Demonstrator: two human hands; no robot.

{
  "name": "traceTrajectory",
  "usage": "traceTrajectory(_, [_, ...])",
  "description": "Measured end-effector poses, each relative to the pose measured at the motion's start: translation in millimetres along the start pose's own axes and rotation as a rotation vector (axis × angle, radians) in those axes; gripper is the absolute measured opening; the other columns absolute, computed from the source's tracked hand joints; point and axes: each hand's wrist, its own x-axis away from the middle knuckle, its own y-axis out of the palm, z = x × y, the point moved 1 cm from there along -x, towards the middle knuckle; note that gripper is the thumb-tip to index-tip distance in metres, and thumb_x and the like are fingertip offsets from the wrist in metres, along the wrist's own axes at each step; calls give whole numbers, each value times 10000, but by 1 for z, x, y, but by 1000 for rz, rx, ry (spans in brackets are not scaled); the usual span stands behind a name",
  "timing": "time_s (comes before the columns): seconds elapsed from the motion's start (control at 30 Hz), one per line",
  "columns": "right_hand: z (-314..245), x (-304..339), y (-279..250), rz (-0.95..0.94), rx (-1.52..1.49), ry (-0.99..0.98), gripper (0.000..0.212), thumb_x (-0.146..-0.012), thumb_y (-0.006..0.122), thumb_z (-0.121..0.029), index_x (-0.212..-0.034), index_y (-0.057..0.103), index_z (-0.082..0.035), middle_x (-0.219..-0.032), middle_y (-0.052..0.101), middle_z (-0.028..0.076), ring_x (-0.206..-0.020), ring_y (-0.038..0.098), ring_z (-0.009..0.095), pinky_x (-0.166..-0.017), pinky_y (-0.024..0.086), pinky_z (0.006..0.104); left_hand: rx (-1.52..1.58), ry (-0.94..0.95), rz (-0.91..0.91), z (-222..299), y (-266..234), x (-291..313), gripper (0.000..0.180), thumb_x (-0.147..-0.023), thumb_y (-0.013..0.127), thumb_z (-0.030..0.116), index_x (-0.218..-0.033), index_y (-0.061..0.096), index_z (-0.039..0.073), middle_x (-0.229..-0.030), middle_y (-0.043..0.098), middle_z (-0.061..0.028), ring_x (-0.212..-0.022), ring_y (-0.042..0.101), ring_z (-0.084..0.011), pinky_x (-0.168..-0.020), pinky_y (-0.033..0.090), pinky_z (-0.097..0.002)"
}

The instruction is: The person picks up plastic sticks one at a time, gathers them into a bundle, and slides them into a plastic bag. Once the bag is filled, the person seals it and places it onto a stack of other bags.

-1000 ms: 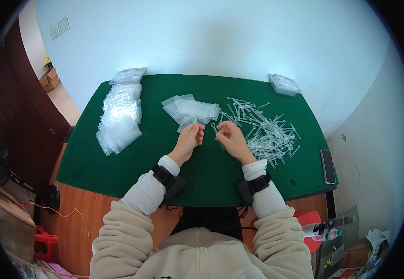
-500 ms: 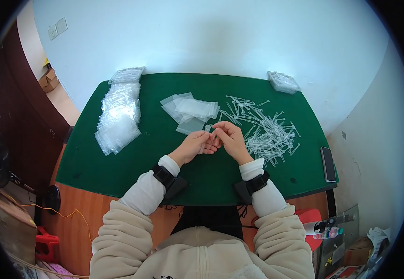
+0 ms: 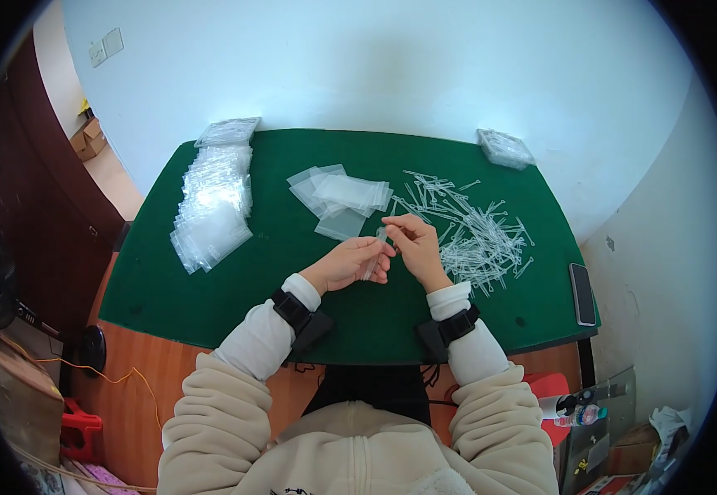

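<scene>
Near the middle of the table, my left hand is closed around a few thin clear plastic sticks. My right hand has its thumb and forefinger pinched at their upper ends, close to the left fingertips; exactly what it grips is too small to make out. To its right spreads a loose pile of clear sticks with small ring ends. Just beyond my hands lie several flat clear plastic bags, overlapping one another.
A long overlapping row of clear bags runs down the left of the green table. Another bundle of clear packs sits at the far right corner. A phone lies at the right edge. The white wall stands behind.
My hands have drawn slightly apart, the right one shifting a little to the right. The sticks in my left hand now show more plainly.
</scene>
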Motion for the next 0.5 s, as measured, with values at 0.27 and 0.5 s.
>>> traceTrajectory(0.27, [-1,1,-1,-51,2,38,252,-769,659,-97,-1014,641,-42,-864,581,43,-749,547,110,-666,436,232,46,11,26,0,0,-2,209,-960,402,249,-942,504,67,-729,448,18,-593,401,-74,-565,369,-225])
traceTrajectory(0.5, [-42,31,-30,-333,869,-390,554,-696,737,-274,-1181,542,-92,-1063,578,105,-985,536,219,-827,423,346,153,118,221,-3,-16,-6,183,-963,399,226,-906,485,74,-684,397,36,-542,312,-56,-492,285,-190])
